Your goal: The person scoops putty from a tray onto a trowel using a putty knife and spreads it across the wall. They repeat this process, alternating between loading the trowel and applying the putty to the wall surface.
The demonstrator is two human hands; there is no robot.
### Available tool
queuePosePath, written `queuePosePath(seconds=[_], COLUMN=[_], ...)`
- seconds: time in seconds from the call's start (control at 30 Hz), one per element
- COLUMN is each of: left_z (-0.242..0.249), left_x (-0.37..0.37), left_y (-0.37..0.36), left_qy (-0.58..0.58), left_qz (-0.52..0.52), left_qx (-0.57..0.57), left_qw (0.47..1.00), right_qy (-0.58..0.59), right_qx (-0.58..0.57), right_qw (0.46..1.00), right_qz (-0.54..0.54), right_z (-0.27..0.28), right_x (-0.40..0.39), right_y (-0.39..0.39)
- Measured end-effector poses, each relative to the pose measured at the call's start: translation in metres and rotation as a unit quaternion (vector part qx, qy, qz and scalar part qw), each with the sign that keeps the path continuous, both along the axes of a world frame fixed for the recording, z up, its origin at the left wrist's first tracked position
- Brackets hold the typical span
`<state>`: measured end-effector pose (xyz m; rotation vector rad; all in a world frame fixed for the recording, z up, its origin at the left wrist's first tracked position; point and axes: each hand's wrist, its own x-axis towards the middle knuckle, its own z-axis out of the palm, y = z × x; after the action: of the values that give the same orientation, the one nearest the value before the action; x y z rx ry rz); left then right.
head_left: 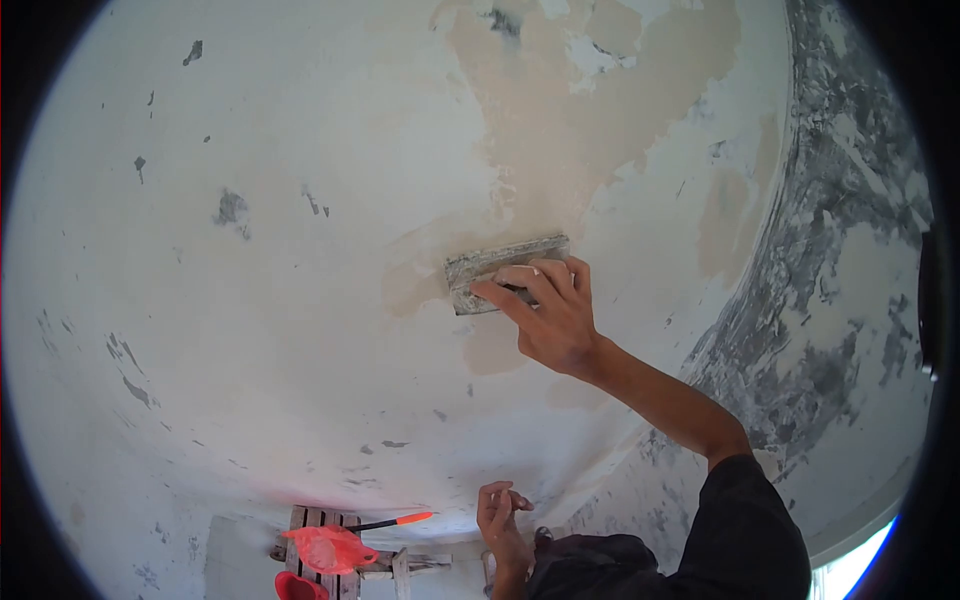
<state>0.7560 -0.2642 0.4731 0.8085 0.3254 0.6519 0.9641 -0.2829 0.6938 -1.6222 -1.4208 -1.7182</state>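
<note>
My right hand (548, 308) grips a plastering trowel (490, 262), its fingers wrapped over the handle. The long, plaster-crusted blade lies against the white wall (300, 330), close to damp beige patches of filler (560, 130). Low in the view my left hand (503, 515) is held near my body with its fingers curled in. Nothing shows between them, and white smears mark the fingers.
Below on the left, a slatted wooden stand (352, 560) carries a red plastic bag (330, 548), a red container (298, 587) and a tool with an orange-tipped handle (412, 519). A grey, patchy wall surface (830, 300) curves along the right.
</note>
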Motion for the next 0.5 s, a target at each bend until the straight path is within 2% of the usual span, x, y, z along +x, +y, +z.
queuePosePath(seconds=[0.17, 0.23, 0.33, 0.47, 0.5], left_z=[-0.001, -0.001, 0.001, 0.001, 0.0], left_x=[0.0, 0.003, 0.006, 0.008, 0.008], left_y=[0.0, -0.001, -0.006, -0.011, -0.011], left_qy=[0.0, 0.001, 0.005, -0.007, -0.008], left_qz=[-0.001, -0.004, -0.008, -0.018, -0.02], left_qx=[0.005, 0.003, 0.0, 0.001, 0.003], left_qw=[1.0, 1.0, 1.0, 1.0, 1.0], right_qy=[-0.013, -0.031, -0.018, 0.023, 0.043], right_qx=[-0.053, 0.0, 0.019, -0.008, -0.022], right_qw=[0.997, 0.999, 1.0, 0.999, 0.997], right_qz=[0.048, 0.034, 0.011, 0.027, 0.067], right_z=[-0.006, 0.017, 0.034, 0.004, -0.006], right_x=[-0.008, -0.012, -0.006, -0.019, -0.024], right_y=[-0.007, -0.009, 0.002, 0.008, 0.004])
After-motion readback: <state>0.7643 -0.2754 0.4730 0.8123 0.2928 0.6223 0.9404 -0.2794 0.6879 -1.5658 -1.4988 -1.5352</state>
